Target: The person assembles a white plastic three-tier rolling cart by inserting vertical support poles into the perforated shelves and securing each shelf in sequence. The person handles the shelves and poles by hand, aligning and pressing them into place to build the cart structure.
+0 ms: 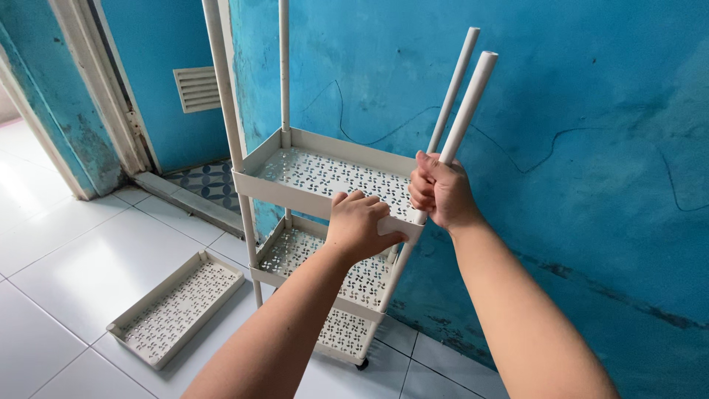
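The right hand (441,192) is closed tight round a white pole (467,107), low down, right where the pole goes into the near corner of the top tray (329,177). That low grip looks good for keeping the pole straight in its hole. The left hand (360,225) is curled over the front edge of that tray, at about 9 o'clock from the right hand, prob. to stop the rack wobbling. A 2nd pole (454,85) stands just behind the held one, and 2 more poles rise at the far side, at 10 o'clock. Below are the middle tray (295,255) and bottom tray (343,332), w/ a small wheel (362,364) under. A spare tray (177,307) lies flat on the white floor tiles (88,258) at 8 o'clock, apart from the rack. The blue wall (591,148) is close behind, from 12 to 3 o'clock.
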